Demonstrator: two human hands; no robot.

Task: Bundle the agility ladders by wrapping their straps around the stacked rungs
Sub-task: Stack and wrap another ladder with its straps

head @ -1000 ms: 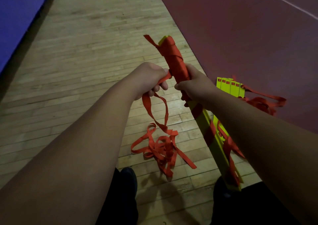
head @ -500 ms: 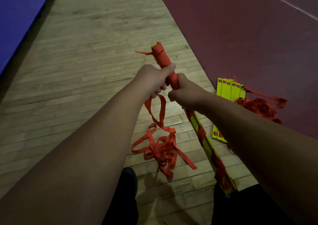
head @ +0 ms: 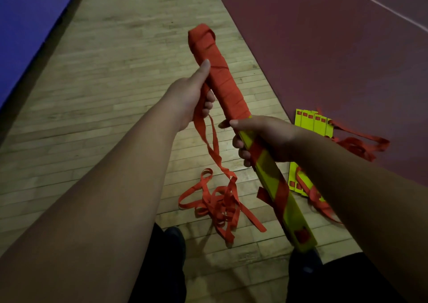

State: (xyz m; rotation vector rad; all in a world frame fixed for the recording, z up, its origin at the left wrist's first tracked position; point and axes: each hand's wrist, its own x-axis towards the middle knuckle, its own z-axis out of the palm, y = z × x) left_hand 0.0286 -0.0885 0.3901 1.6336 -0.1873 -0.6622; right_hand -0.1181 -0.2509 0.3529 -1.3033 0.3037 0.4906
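While right grip (head: 261, 138) wraps round the stacked rungs (head: 269, 175) mid-length, left grip (head: 192, 94) just above pinches the red strap (head: 203, 131), slack trailing below to floor (head: 115, 71).

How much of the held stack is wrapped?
Partly: strap covers the far half of the stack; the near half shows yellow under sparse turns.

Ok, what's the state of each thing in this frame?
Held rung stack: upper half wrapped in red strap, lower half mostly bare.
Red strap: tail hangs from left hand into loose pile on floor.
Second ladder: on floor, unbundled, straps loose.
Left hand: grips red strap, thumb on wrapping.
Right hand: grips held rung stack below wrapping.
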